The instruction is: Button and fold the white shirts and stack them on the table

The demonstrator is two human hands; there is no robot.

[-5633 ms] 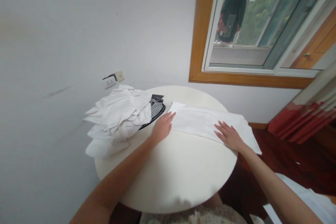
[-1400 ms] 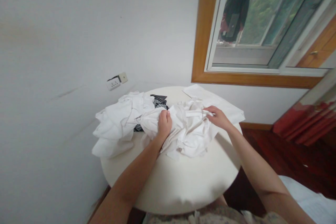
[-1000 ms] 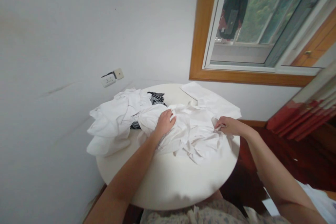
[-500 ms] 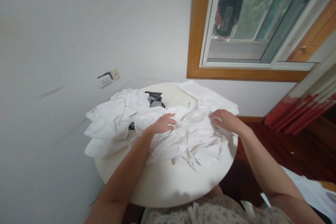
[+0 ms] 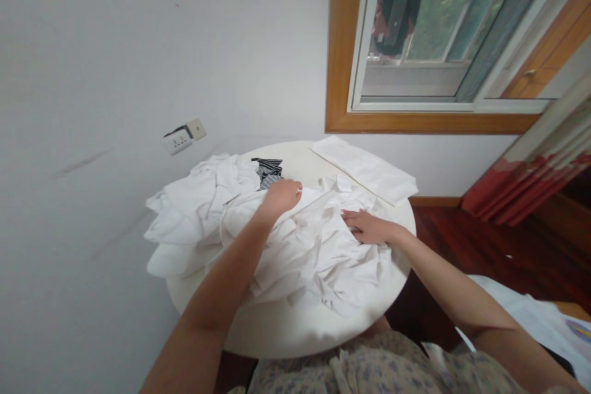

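White wall (image 5: 115, 55) and a wood-framed window (image 5: 438, 37) stood behind your round table (image 5: 277, 335), reddish floor (image 5: 466, 249) at right. Crumpled white cloth (image 5: 318, 258) covered its middle; your right hand (image 5: 368, 226) rested there, fingers apart. Your left hand (image 5: 282, 196) curled at the cloth's far edge, its grip unclear.

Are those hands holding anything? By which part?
The left hand touches the crumpled cloth near its far edge; grip unclear. The right hand seems to rest on it.

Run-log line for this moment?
left hand: on crumpled white cloth | right hand: same cloth | flat folded white cloth: beyond, on round white table
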